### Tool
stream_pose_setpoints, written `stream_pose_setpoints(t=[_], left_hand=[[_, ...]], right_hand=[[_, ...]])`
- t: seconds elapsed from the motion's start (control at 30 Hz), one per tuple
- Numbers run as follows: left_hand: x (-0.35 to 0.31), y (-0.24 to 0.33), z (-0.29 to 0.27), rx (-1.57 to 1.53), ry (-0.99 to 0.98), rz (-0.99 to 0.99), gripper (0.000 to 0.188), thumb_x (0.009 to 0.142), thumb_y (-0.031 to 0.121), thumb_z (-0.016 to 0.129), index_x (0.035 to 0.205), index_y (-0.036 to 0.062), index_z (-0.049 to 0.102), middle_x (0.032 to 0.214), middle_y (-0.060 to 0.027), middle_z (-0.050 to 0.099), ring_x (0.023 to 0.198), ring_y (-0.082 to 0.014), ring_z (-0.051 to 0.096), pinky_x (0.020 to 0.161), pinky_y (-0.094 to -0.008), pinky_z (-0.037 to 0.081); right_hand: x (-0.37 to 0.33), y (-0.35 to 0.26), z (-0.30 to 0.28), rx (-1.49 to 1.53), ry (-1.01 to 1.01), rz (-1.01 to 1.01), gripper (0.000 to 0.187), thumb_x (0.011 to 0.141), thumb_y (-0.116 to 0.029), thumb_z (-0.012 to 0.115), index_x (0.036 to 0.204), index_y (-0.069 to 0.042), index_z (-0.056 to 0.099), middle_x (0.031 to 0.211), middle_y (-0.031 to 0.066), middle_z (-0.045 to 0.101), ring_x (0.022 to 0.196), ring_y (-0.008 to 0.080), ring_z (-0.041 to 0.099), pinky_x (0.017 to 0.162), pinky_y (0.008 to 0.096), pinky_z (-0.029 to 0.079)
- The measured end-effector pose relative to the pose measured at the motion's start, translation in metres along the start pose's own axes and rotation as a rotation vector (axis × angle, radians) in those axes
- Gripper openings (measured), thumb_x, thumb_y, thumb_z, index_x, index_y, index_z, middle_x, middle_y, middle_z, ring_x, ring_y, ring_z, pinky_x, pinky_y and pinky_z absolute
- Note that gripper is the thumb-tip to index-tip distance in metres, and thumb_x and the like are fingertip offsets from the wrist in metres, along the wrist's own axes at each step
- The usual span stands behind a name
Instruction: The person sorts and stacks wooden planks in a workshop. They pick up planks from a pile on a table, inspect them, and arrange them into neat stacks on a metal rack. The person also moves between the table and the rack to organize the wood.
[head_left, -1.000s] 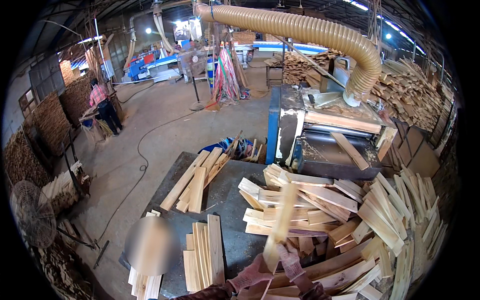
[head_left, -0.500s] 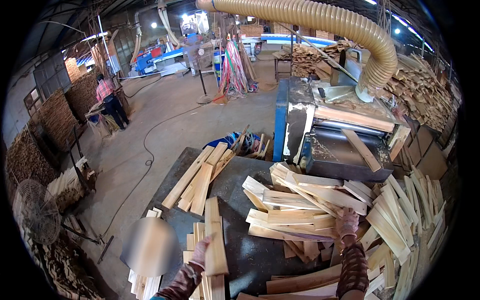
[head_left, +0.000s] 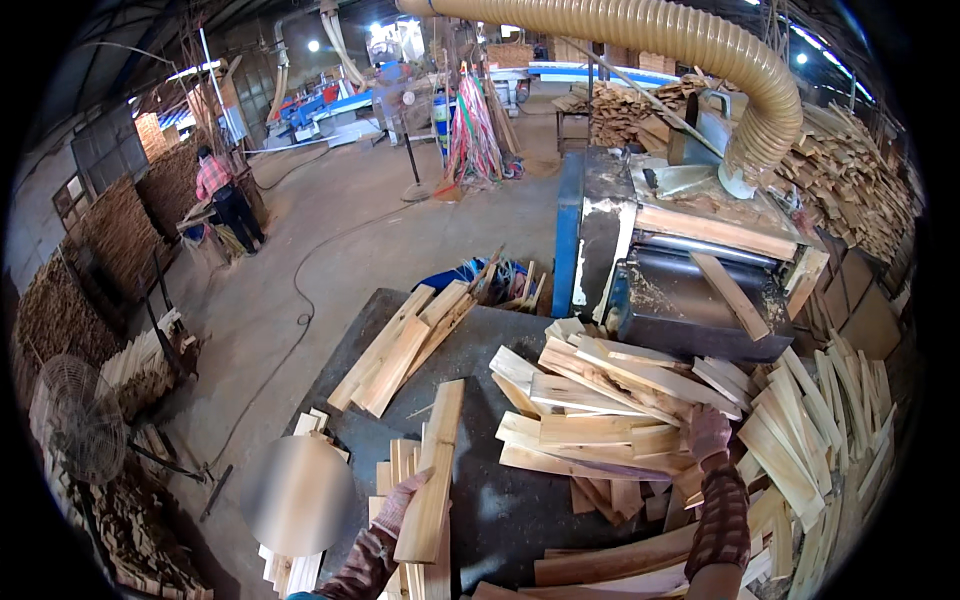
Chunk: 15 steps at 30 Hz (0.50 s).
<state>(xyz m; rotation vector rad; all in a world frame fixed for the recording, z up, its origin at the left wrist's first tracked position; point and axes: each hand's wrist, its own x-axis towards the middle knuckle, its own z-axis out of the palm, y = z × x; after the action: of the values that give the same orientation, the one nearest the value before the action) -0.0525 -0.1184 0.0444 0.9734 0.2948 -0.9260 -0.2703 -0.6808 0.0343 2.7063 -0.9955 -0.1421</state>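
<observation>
My left hand (head_left: 402,500), in a pale glove, is closed on the edge of a light wooden board (head_left: 436,475), tilted with its top to the right. Beneath that board, a stack of narrow boards (head_left: 398,462) lies on the dark table (head_left: 480,365). My right hand (head_left: 709,435), also gloved, has its fingers curled at the right end of a loose pile of boards (head_left: 590,430). It seems to grip a board end there; the fingertips are partly hidden. Another small bundle of boards (head_left: 395,345) rests at the table's far left.
Beyond the pile stands a planing machine (head_left: 690,270) with one board (head_left: 730,295) on its bed and a thick ribbed hose (head_left: 640,25) overhead. More boards (head_left: 800,430) crowd the right side. A fan (head_left: 80,415) stands at left; a person (head_left: 225,198) works farther off.
The board in my left hand has swung, its upper end going right and up, its lower end left. My right hand has shifted slightly right and up along the pile's end.
</observation>
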Motion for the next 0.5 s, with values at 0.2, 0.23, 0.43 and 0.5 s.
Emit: stream_pose_setpoints(t=[0.2, 0.23, 0.43, 0.5], left_hand=[[0.023, -0.046, -0.006, -0.055, -0.115, -0.158, 0.039, 0.097, 0.021, 0.063, 0.129, -0.0003, 0.057, 0.109, -0.0120, 0.068, 0.100, -0.0275, 0.068, 0.090, -0.0423, 0.057], [0.023, -0.048, -0.001, 0.017, -0.047, -0.125, 0.039, 0.096, 0.021, 0.065, 0.127, -0.0004, 0.058, 0.109, -0.0111, 0.068, 0.100, -0.0260, 0.067, 0.090, -0.0408, 0.057], [0.021, -0.066, -0.009, 0.219, 0.069, -0.027, 0.040, 0.094, 0.022, 0.069, 0.126, 0.0005, 0.060, 0.116, -0.0079, 0.066, 0.109, -0.0206, 0.061, 0.098, -0.0318, 0.049], [0.019, -0.068, -0.015, 0.222, 0.134, 0.030, 0.038, 0.095, 0.026, 0.067, 0.124, 0.0017, 0.061, 0.114, -0.0085, 0.067, 0.105, -0.0222, 0.063, 0.093, -0.0351, 0.052]], right_hand=[[-0.007, 0.005, 0.000, -0.147, 0.020, -0.134, 0.036, 0.092, -0.037, 0.060, 0.112, -0.008, 0.060, 0.105, 0.0111, 0.062, 0.094, 0.0280, 0.066, 0.077, 0.0411, 0.056], [-0.010, 0.008, -0.001, -0.166, 0.039, -0.163, 0.035, 0.092, -0.037, 0.060, 0.113, -0.008, 0.059, 0.103, 0.0104, 0.062, 0.094, 0.0279, 0.065, 0.078, 0.0413, 0.056], [0.010, -0.029, 0.021, -0.242, 0.179, -0.269, 0.048, 0.088, -0.031, 0.063, 0.129, -0.008, 0.051, 0.118, 0.0118, 0.059, 0.112, 0.0310, 0.058, 0.091, 0.0436, 0.051], [0.019, -0.068, -0.014, 0.006, 0.137, -0.447, 0.057, 0.088, -0.035, 0.064, 0.135, -0.008, 0.048, 0.126, 0.0127, 0.054, 0.119, 0.0322, 0.053, 0.097, 0.0451, 0.046]])
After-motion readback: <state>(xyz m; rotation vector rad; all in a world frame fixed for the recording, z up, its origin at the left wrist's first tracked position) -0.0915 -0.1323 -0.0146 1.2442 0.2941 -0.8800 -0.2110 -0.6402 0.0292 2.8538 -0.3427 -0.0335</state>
